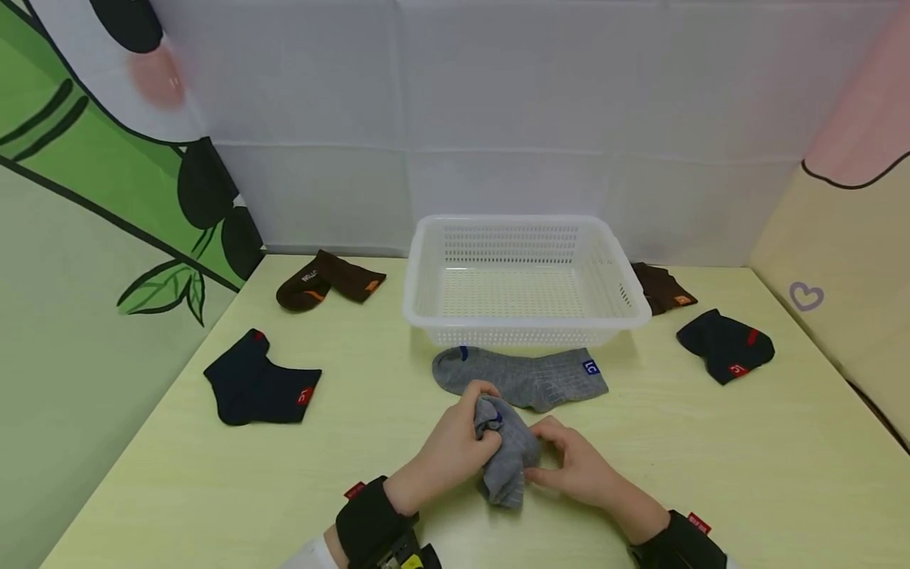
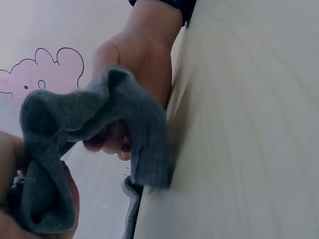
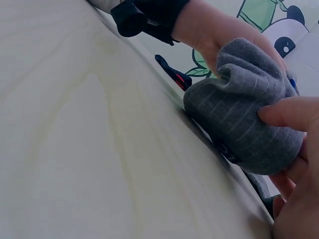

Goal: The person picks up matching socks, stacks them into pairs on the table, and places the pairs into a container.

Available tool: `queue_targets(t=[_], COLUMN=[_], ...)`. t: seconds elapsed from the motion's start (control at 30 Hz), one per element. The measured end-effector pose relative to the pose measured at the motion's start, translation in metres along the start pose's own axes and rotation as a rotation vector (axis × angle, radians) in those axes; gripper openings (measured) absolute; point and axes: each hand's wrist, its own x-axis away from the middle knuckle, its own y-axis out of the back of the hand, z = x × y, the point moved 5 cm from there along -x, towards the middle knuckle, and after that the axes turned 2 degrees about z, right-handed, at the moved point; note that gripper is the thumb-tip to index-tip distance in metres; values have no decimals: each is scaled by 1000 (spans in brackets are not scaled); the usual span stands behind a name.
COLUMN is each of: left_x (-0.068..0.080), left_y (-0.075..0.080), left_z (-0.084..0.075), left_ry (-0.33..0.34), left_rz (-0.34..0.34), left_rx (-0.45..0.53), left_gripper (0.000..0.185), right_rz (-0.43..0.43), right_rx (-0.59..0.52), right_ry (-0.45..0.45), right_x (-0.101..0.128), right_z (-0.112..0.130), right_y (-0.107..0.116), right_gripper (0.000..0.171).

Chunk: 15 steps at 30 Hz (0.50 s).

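A grey sock [image 1: 508, 454], bunched and partly folded, is held above the table near its front middle. My left hand [image 1: 455, 446] grips its toe end, thumb in front. From the other side my right hand [image 1: 579, 466] pinches the sock's edge; in the right wrist view the thumb of the right hand [image 3: 294, 149] lies on the ribbed cuff of the sock [image 3: 244, 114]. The left wrist view shows the sock [image 2: 99, 114] drooping in a bend between both hands. Just beyond them a second grey sock [image 1: 522, 378] with a blue label lies flat.
A white plastic basket [image 1: 526, 324] stands at the back middle. Dark navy socks lie at the left [image 1: 259, 383] and right [image 1: 725, 344]. Brown socks lie at the back left [image 1: 330, 278] and beside the basket's right side [image 1: 664, 288]. A white cloth backdrop [image 1: 512, 190] rises behind the table.
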Motion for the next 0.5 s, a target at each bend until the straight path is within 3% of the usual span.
queue_targets(t=[0.1,0.2,0.4,0.5], left_x=[0,0,-1,-3], left_y=[5,7,6,6], left_z=[-1,-2,3,10], left_ry=[11,25,79,110], left_rz=[-24,-6,33,43], left_rx=[30,54,78,53], left_gripper=[43,43,45,47], right_rz=[29,37,-35,-25], right_rx=[-80,-157,-262,-295], right_ry=[68,108,85,59], right_x=[1,2,3,3], right_z=[2,4,2,0], right_y=[-1,1,11,16], right_gripper=[16,20,9,4])
